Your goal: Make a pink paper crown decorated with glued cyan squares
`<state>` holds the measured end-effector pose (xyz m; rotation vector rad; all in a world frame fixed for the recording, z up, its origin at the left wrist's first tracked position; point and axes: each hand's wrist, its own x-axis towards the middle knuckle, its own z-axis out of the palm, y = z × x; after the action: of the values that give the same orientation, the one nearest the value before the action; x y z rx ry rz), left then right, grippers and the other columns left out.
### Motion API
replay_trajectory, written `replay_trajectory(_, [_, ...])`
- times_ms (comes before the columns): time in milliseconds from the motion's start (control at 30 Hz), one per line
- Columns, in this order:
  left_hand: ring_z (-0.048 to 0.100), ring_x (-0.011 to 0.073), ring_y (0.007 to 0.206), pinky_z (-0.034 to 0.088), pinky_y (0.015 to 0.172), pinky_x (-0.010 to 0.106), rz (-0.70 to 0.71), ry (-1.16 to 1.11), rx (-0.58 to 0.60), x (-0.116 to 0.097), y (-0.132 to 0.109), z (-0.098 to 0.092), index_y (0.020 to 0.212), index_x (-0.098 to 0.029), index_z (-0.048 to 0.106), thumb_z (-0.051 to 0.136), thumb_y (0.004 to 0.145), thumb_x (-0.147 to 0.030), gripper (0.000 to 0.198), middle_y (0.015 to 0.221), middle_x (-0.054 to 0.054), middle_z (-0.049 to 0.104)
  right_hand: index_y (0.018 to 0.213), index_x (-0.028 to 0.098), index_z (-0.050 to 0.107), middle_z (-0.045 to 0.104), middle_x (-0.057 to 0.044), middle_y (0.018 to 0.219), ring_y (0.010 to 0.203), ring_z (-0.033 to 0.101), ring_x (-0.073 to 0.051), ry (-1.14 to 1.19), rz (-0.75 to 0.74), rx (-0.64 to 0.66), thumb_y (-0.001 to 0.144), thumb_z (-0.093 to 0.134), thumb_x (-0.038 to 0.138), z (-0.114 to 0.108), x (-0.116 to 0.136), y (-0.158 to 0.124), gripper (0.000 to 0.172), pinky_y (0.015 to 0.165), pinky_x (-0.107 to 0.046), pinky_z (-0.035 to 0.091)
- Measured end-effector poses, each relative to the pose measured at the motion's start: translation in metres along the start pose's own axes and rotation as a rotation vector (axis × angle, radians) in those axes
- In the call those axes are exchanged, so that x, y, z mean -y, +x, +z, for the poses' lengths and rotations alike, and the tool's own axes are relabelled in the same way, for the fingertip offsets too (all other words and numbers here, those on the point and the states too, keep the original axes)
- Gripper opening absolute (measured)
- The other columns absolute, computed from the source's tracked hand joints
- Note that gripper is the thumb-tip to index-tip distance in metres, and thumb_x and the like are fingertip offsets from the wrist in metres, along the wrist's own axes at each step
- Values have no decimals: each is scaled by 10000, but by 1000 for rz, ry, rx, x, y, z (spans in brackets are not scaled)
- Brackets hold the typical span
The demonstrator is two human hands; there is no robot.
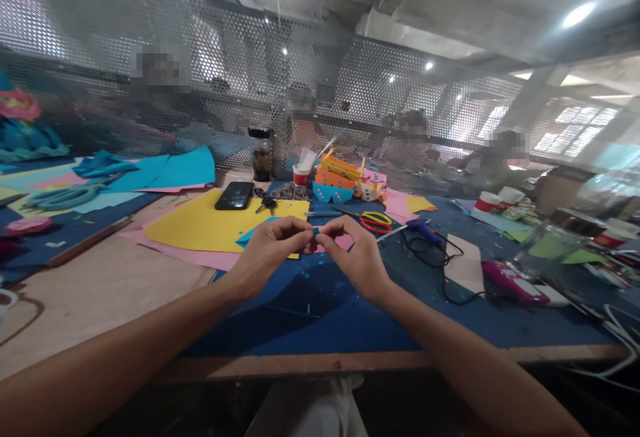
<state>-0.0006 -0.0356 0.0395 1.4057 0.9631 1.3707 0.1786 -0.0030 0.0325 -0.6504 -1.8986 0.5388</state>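
Note:
My left hand [273,250] and my right hand [356,256] meet above the dark blue mat [320,310], fingertips pinched together. Between them sits a tiny teal scrap of paper [315,230], held by both hands. Just behind the hands lie a yellow sheet [210,224] and a pink sheet [200,256]. A small teal paper piece [250,234] lies on the yellow sheet near my left hand.
A black phone [234,195], scissors [265,201], a dark jar [261,154], a red-and-white cup [301,174] and orange and teal paper crafts [340,180] stand behind. A glue gun [425,229] with black cable lies right. Other people sit beyond the perforated metal screen [350,90].

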Motion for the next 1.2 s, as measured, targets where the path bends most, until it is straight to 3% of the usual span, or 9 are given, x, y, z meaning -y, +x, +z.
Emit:
replay_trajectory(433, [626,154,734,489,710,282,0,13,23,4,0,-3,894,-173,721,746,832,-315,156,761,15,695,868,192,660,673,-7,824,755,625,-143,34,57,11,889,673,230,0,3,2,45,698,-262,505])
replay_trajectory(1200, [621,146,747,491,739,276,7,42,29,2,0,-1,850,-169,732,728,855,-347,179,749,10,694,844,192,635,653,8,807,749,613,-133,49,53,17,878,646,198,1,3,1,36,704,-254,492])
